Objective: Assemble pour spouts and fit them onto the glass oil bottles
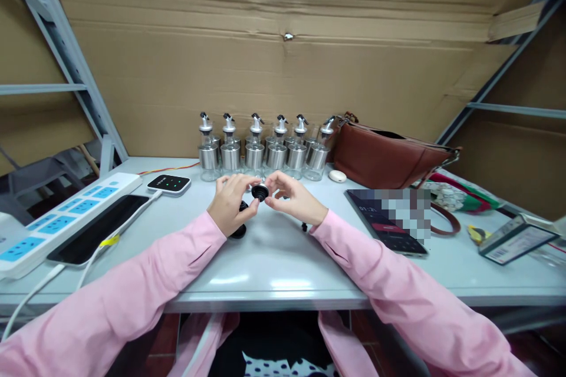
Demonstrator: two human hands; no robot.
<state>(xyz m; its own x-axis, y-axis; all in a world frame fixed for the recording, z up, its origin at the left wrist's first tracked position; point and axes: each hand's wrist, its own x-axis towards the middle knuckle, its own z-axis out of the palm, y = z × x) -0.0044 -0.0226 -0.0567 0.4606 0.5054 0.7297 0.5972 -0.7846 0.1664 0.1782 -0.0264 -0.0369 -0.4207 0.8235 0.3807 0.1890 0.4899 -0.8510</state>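
Above the middle of the pale grey table [274, 265], a small round black cap with a metal rim [260, 191] is held between both hands, just in front of the bottles. The left hand [230, 205] pinches it from the left with thumb and fingertips closed on its edge; the right hand [292, 197] grips its other side, fingers curled around it. Under the left hand, another small black round part [239, 229] lies on the table, mostly hidden. A tiny dark piece [304, 226] sits beside the right wrist.

Behind the hands stand six clear glass bottles with steel sleeves and spout tops [265, 150] in a row; whether anything is in them cannot be told. To their right lie a small white oval case [337, 176] and a brown leather bag [389, 156], slouched and open at the top, contents unseen. A dark phone with a lit screen [384, 220] lies flat near the right sleeve.

To the left are a small black box with green lights [168, 183], a black phone on a white cable [97, 228], and a long white power strip with blue sockets [62, 215]. Creased brown cardboard [283, 58] forms the backdrop.
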